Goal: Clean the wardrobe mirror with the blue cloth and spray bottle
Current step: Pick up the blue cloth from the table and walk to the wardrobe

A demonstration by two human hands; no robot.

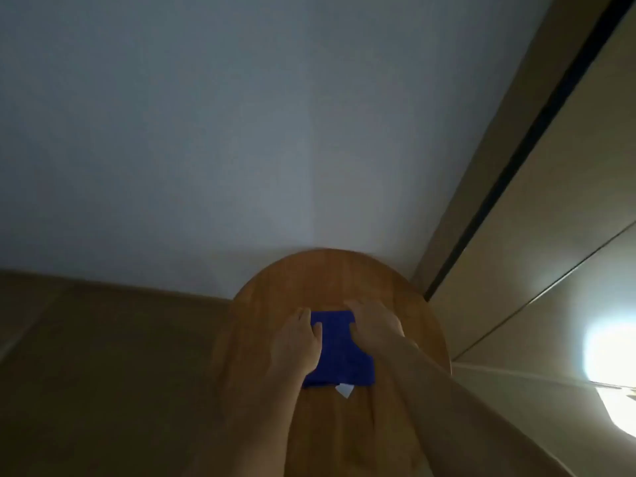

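**Both hands on the folded blue cloth, mirror cleaning not yet begun**

The blue cloth (339, 349) is lying folded on a round wooden desk (413, 325), roughly in the middle of its top, with a small white tag (345, 390) sticking out at the near edge. The left hand (299, 342) is resting on the cloth's left side, fingers laid forward and only slightly bent, the thumb lying over the fabric. The right hand (373, 321) is sitting on the cloth's far right corner, fingers bent down over it; whether it is actually pinching the fabric or merely pressing it flat is too blurred to tell. Neither hand is lifting the cloth off the desk.

The spray bottle is not showing anywhere in this view. To the right, pale wardrobe panels (550, 235) are running up along a dark vertical gap, and a bright glare (605, 352) is sitting low on that side; which of these surfaces is the mirror cannot be made out.

By the look of it, the person is either smoothing or gathering the cloth, so the work is at its very start. The next move is likely calling for a firm grip on the cloth, finding the bottle, and turning right toward the wardrobe. The loose folds may be coming apart if only one corner gets lifted.
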